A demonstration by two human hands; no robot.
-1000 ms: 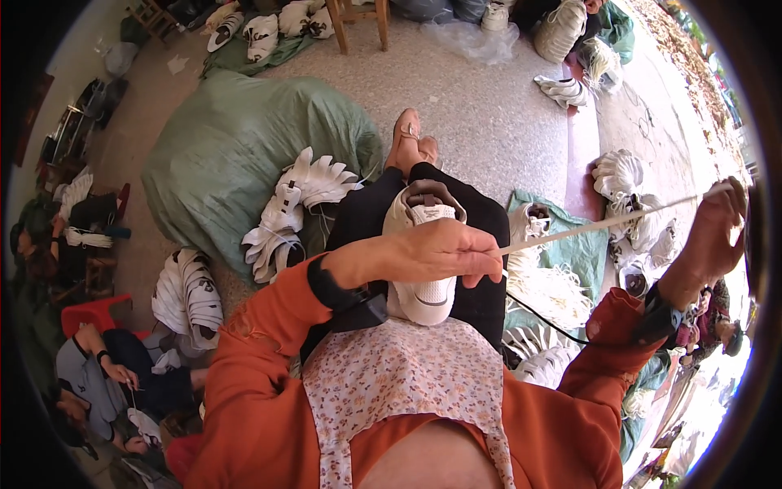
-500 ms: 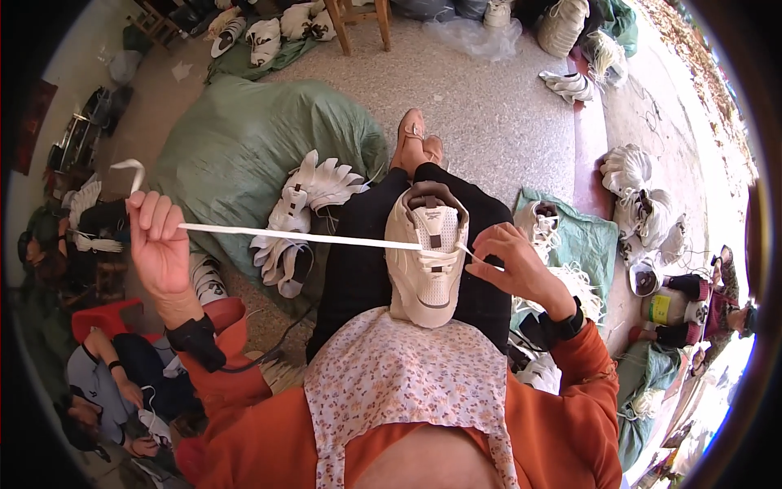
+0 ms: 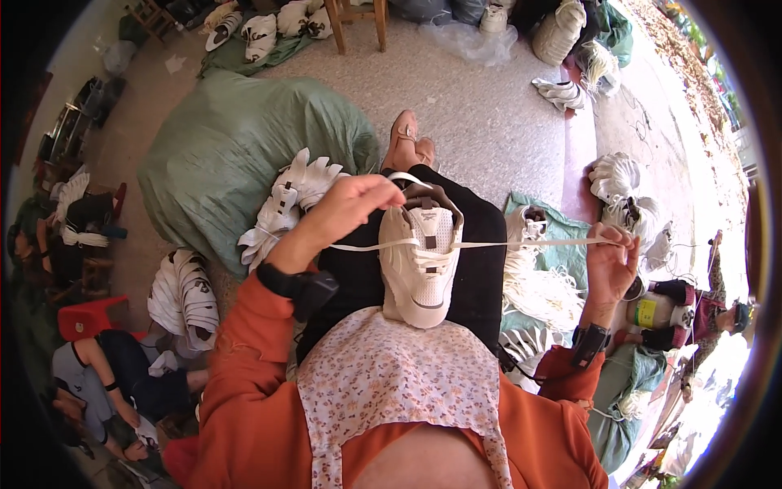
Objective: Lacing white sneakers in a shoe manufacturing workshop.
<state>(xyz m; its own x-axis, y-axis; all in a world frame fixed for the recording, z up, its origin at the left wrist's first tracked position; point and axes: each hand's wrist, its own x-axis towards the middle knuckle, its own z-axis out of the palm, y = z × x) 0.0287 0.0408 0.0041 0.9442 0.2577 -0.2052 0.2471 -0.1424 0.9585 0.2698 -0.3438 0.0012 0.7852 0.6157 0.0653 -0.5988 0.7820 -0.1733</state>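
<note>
A white and beige sneaker (image 3: 421, 281) rests between my thighs, toe toward me, its lace partly threaded through the upper eyelets. My right hand (image 3: 612, 265) is out to the right, fingers pinched on one end of the white shoelace (image 3: 529, 243), which runs nearly straight from the shoe's right side. My left hand (image 3: 350, 213) hovers just left of the shoe's collar with its fingers closed. Another stretch of lace leaves the shoe's left side and passes behind that hand, and a curved white end sticks out past its fingertips over the collar.
A big green sack (image 3: 244, 155) lies ahead to the left, with bundled white shoes (image 3: 285, 204) against it. More shoes and laces (image 3: 542, 285) lie on green cloth at my right. A person (image 3: 106, 375) sits at lower left near a red stool (image 3: 90, 318). A wooden stool (image 3: 358, 14) stands far ahead.
My left hand has come in from far left to beside the shoe's collar. My right hand has moved outward to the right, drawing a long length of lace out on that side.
</note>
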